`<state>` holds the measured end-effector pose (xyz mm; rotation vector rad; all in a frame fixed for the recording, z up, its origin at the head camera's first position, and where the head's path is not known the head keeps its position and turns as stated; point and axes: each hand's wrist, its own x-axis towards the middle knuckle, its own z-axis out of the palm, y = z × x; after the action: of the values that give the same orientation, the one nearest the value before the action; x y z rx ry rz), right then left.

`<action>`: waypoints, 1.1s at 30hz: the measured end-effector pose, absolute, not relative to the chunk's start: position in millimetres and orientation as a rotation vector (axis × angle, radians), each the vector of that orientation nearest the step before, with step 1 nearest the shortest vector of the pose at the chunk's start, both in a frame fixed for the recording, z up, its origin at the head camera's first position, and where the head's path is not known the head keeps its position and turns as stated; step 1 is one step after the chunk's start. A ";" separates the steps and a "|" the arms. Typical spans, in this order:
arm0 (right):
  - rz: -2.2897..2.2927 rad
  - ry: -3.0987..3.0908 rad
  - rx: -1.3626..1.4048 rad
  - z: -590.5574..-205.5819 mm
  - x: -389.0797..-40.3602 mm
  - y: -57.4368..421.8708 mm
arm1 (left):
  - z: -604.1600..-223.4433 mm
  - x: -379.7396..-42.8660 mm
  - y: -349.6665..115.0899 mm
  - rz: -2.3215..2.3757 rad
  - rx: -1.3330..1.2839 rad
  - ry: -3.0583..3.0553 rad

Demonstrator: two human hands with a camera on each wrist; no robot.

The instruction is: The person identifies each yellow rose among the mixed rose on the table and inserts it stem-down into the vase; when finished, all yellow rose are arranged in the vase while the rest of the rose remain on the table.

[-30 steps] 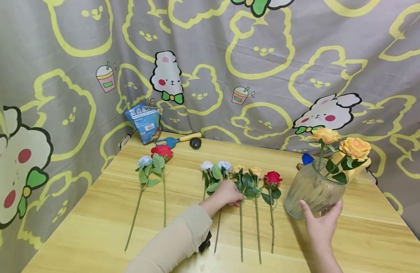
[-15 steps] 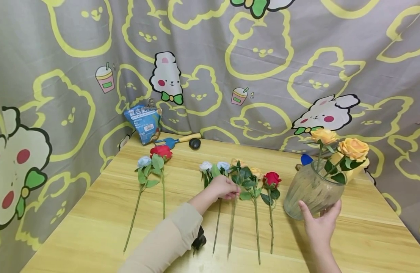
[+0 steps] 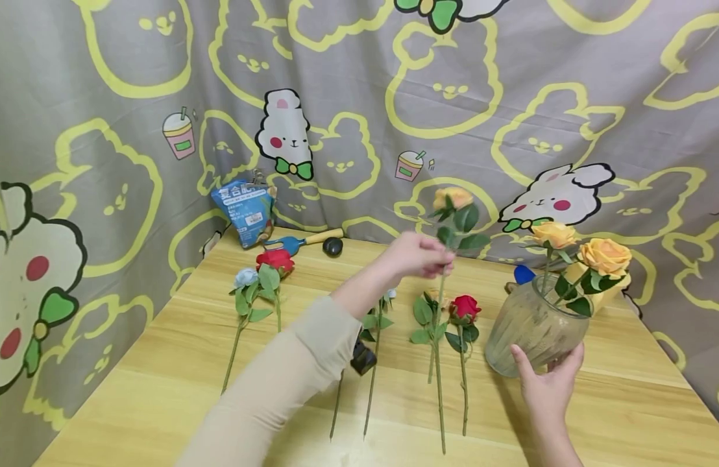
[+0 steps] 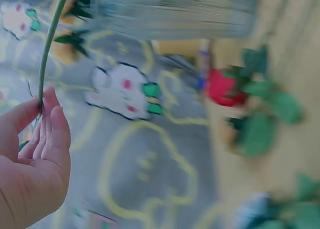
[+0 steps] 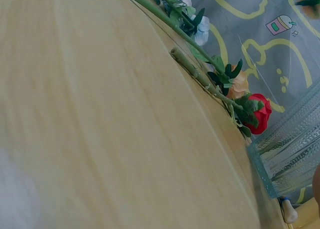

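Note:
My left hand (image 3: 420,255) pinches the green stem of a yellow rose (image 3: 453,198), holding it upright above the table. In the left wrist view, thumb and fingertips close on that stem (image 4: 48,49). Off to the right, my right hand (image 3: 549,386) grips the lower side of a ribbed glass vase (image 3: 531,331), which is tilted and bears two yellow roses (image 3: 606,256). Between the hands lie another yellow rose (image 3: 435,297) and a red rose (image 3: 466,308). Pale blue roses (image 3: 389,295) are partly hidden by my left sleeve. The right wrist view shows mostly table and the vase's base (image 5: 265,171).
On the left lie a blue rose (image 3: 246,277) and a red rose (image 3: 276,261). Behind them are a blue bag (image 3: 246,211), a small blue garden tool (image 3: 292,244) and a black round object (image 3: 333,246). A patterned curtain (image 3: 348,84) hangs behind the table (image 3: 161,363).
My left hand has pinched a yellow rose from the row, drawn it slightly left, then lifted it up and to the right. The right hand and vase have hardly moved.

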<state>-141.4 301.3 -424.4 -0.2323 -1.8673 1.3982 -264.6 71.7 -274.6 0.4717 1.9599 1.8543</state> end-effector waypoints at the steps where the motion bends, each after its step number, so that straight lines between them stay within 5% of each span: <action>1: 1.399 -1.866 -0.235 -425.4 -142.1 301.8 | -262.3 -264.2 76.0 1.857 0.509 1.961; 14: 1.402 -1.866 -0.225 -425.8 -141.9 300.7 | -155.4 -262.6 126.9 2.021 0.722 2.193; 33: 1.407 -1.865 -0.253 -428.2 -141.8 303.7 | -183.2 -261.4 191.5 2.105 0.704 2.429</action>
<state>-141.8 303.7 -428.2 -0.2534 -1.8653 1.4069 -261.4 191.5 -183.2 0.7043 2.4287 2.1046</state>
